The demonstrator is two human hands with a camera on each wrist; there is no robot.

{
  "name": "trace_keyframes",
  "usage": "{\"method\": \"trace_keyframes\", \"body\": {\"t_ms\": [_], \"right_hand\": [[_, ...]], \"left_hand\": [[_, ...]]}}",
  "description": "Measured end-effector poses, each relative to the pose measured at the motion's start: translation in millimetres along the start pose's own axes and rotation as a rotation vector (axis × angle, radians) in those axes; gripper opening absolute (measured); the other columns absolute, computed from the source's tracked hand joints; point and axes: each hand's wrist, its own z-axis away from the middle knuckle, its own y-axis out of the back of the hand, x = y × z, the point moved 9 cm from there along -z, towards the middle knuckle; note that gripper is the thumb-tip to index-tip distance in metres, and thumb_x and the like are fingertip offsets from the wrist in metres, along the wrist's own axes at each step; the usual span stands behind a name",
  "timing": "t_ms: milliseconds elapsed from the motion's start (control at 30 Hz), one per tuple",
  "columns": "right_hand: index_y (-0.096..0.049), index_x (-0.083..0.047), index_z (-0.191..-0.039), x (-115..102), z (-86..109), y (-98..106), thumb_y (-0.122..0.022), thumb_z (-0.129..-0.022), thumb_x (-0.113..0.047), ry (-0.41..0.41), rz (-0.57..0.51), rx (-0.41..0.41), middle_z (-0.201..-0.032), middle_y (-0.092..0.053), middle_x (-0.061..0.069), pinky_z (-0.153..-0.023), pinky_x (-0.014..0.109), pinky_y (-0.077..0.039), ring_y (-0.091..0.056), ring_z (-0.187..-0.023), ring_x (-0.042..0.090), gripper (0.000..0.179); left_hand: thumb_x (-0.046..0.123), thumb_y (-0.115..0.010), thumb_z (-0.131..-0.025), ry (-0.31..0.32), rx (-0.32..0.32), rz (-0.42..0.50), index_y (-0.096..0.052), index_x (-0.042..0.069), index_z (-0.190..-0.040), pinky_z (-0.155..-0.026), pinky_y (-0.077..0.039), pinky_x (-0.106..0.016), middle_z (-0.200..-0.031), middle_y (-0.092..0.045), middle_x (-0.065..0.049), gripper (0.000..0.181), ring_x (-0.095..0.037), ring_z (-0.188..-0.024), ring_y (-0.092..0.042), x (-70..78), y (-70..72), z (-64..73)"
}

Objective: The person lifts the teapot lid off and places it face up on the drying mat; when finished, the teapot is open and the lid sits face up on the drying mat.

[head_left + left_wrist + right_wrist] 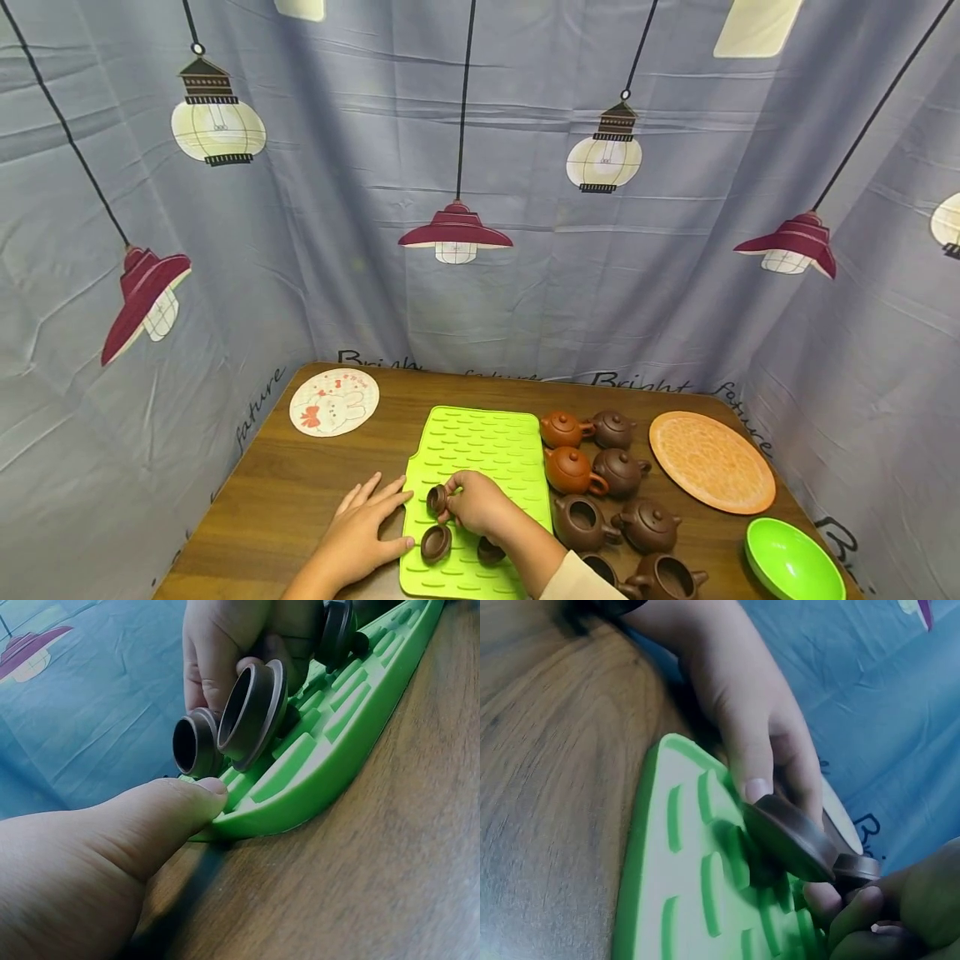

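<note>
My right hand point(476, 504) pinches a small dark brown teapot lid point(437, 500) by its knob side, close over the lime-green ridged mat point(480, 450). A larger brown lid point(436, 543) lies on the mat just nearer to me, its hollow rim facing the left wrist camera. Beneath my right wrist, another brown lid point(491, 550) is partly hidden. My left hand point(363, 529) lies with fingers spread along the mat's left edge, its thumb point(180, 802) at the mat's rim in the left wrist view.
Right of the mat stand two orange-red teapots point(570, 471) and several dark brown ones point(648, 525), some lidless. Farther right are an orange round mat point(712, 462) and a green bowl point(795, 558). A white rabbit-print disc point(334, 402) lies at the back left of the wooden table point(262, 492).
</note>
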Motion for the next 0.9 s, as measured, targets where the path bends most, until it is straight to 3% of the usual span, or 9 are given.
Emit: {"method": "trace_keyframes", "body": {"t_ms": [467,900], "right_hand": [[-0.067,-0.004,-0.099,4.4,-0.3,-0.2,-0.058,-0.105,-0.002,-0.027,-0.005,-0.041,-0.078,-0.074,0.007,-0.048,0.019,-0.036,-0.054,-0.057,0.01,0.011],[-0.064,-0.004,-0.105,10.2,1.2,6.4,-0.059,-0.102,0.002,-0.052,-0.047,0.002,-0.079,-0.073,0.01,-0.049,0.019,-0.04,-0.058,-0.057,0.011,0.008]], "left_hand": [[0.061,-0.078,-0.085,0.008,-0.008,0.013,-0.064,0.023,-0.145,-0.123,-0.017,-0.074,-0.162,-0.049,0.0,0.073,-0.044,-0.156,-0.031,1.5,0.8,0.6],[0.062,-0.077,-0.086,0.007,-0.009,0.02,-0.063,0.022,-0.146,-0.124,-0.015,-0.073,-0.163,-0.048,0.0,0.074,-0.044,-0.156,-0.03,2.0,1.2,1.0]]}}
